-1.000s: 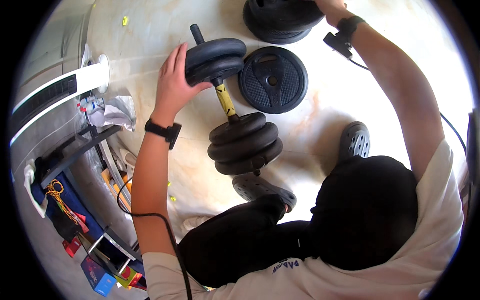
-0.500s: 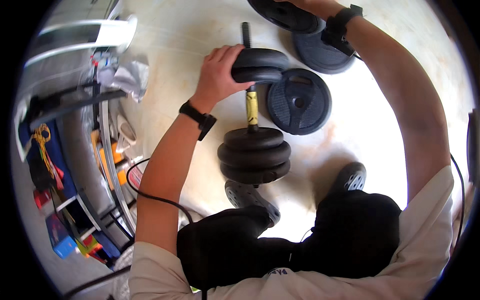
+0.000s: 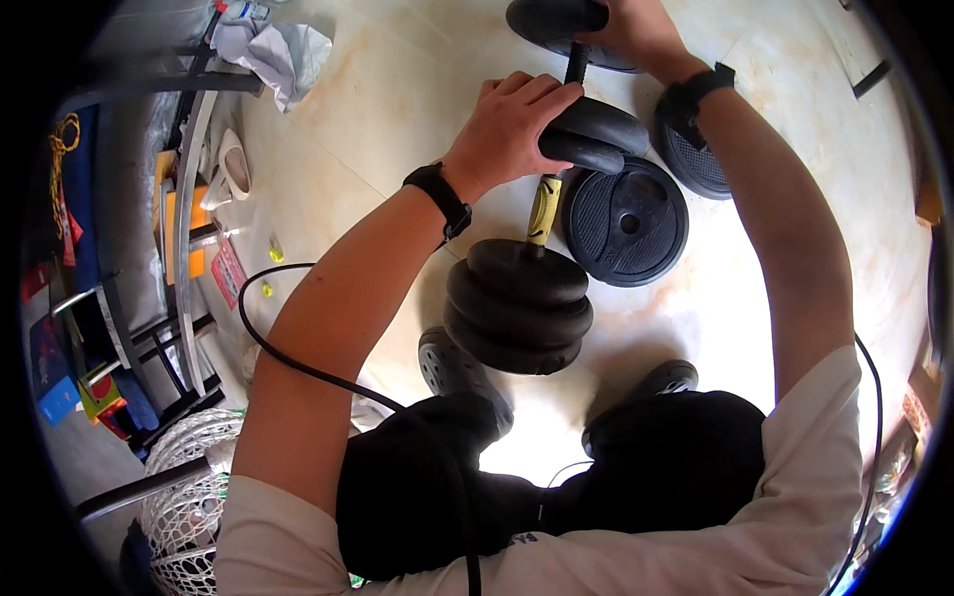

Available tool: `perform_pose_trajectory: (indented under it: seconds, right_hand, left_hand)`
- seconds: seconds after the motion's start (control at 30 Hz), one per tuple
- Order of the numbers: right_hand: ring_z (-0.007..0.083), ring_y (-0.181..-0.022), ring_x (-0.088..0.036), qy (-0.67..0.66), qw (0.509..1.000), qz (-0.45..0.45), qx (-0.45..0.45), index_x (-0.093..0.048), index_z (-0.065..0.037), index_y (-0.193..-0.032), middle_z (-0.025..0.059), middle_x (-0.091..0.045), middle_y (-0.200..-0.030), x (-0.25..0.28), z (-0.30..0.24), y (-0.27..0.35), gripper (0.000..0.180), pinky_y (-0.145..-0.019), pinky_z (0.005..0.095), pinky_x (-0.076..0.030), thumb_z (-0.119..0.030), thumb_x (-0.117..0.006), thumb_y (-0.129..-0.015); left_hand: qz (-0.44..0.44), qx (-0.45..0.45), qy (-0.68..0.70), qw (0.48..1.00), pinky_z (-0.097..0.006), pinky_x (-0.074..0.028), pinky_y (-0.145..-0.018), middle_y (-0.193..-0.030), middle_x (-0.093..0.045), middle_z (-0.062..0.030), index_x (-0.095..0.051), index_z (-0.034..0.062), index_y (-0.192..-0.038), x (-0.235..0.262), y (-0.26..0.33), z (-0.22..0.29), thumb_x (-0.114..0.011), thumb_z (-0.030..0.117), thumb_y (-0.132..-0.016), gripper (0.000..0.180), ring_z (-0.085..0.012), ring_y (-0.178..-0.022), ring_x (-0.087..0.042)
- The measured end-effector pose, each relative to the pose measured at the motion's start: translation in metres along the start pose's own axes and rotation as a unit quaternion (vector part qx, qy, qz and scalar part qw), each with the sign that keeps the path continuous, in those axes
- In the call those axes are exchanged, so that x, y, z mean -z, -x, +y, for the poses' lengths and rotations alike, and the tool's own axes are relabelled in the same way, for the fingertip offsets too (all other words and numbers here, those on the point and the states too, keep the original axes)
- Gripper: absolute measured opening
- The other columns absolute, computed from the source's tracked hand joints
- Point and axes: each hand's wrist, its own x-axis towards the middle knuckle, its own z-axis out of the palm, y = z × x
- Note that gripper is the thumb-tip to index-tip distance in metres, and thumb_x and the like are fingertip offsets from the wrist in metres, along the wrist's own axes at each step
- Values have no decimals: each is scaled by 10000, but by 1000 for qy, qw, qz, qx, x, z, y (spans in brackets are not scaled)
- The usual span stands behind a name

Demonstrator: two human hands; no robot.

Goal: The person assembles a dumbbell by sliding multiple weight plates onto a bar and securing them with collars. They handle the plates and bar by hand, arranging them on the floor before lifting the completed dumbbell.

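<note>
A dumbbell lies on the floor in front of me, its yellow-and-black grip showing between two stacks of weights. Several black plates make up the near stack. My left hand is closed around the far stack of black plates, thumb on the near side. In my right hand is another black weight plate, held by its edge right by the bar's bare threaded end. Whether the bar passes through that plate's hole cannot be made out.
A loose round plate lies flat right of the grip, and another plate is partly behind my right wrist. On the left stand a metal-framed rack, pale shoes and a white mesh basket. A black cable crosses my left forearm.
My right hand has brought a plate from the far plates to the bar's threaded end. The left hand keeps its hold on the far stack. The whole view has shifted.
</note>
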Motion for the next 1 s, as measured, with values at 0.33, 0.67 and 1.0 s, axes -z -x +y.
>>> perform_pose_trajectory:
  seconds: [0.33,0.67,1.0]
  right_hand:
    - [329,-657,-627,-36,995,-49,77,-671,-113,-898,131,-657,-725,8,3,8,309,-619,400,-502,-249,-801,-653]
    - [315,-791,-659,-50,994,-72,-59,-652,-83,-1055,169,-678,-828,5,5,20,436,-727,399,-508,-453,-685,-828]
    - [247,-896,-655,-176,956,-145,-183,-694,-56,-1081,128,-701,-974,10,21,14,605,-818,341,-508,-565,-727,-754]
  left_hand:
    - [44,-51,-30,997,-451,-314,-1080,-1377,-396,-131,-481,122,-1341,0,-14,-2,-846,314,-649,806,-313,-1321,-347]
    - [25,-76,2,997,-545,-291,-1087,-1508,-159,-277,-323,172,-1476,10,-20,-1,-886,266,-547,1090,-489,-1353,-244]
    - [20,-44,-67,997,-586,-249,-1098,-1503,-148,-305,-158,91,-1515,-4,-18,0,-889,319,-542,1238,-514,-1365,-202]
